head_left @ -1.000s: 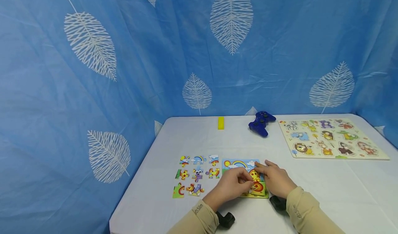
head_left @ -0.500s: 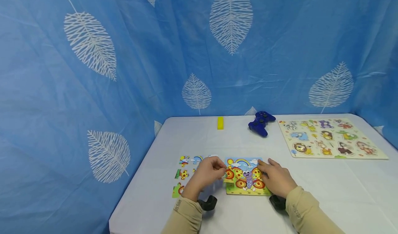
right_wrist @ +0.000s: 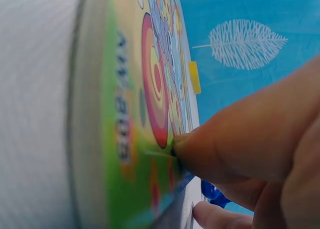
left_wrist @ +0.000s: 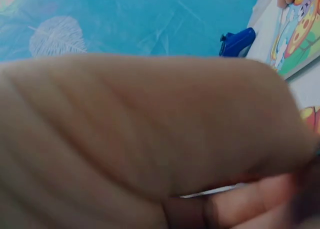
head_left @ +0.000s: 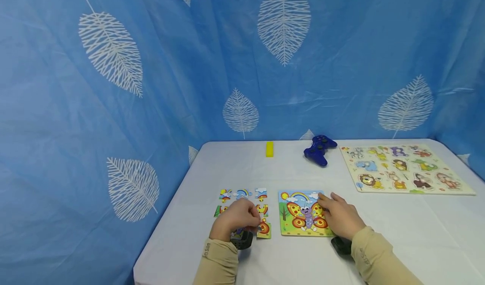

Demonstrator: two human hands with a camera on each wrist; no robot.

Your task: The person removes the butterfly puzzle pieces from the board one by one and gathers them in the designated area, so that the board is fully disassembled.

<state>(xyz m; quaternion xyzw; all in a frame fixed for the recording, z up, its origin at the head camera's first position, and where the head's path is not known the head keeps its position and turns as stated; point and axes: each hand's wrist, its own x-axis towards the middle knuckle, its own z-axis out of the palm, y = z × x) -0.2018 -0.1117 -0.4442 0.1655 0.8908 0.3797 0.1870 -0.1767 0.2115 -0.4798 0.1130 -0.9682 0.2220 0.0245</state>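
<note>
My left hand (head_left: 236,219) pinches the edge of a small puzzle piece (head_left: 264,230) with a red and orange spiral, at the lower right of the laid-out pieces. Whether that piece lies fully flat is unclear. In the left wrist view the hand (left_wrist: 165,124) fills most of the picture and hides its fingertips. My right hand (head_left: 341,217) rests at the right edge of the butterfly puzzle board (head_left: 286,224). Seen from the right wrist, a fingertip (right_wrist: 187,146) presses on the board's printed face, and another finger (right_wrist: 215,216) reaches past its edge.
Several loose puzzle pieces (head_left: 225,195) lie in rows left of the board, some hidden by my left hand. Farther back are a yellow block (head_left: 269,149) and a blue game controller (head_left: 320,150). An animal peg puzzle (head_left: 407,190) lies at the right.
My left hand has carried the spiral piece leftward from the board to the rows of loose pieces. The board has shifted slightly right, with my right hand still at its edge.
</note>
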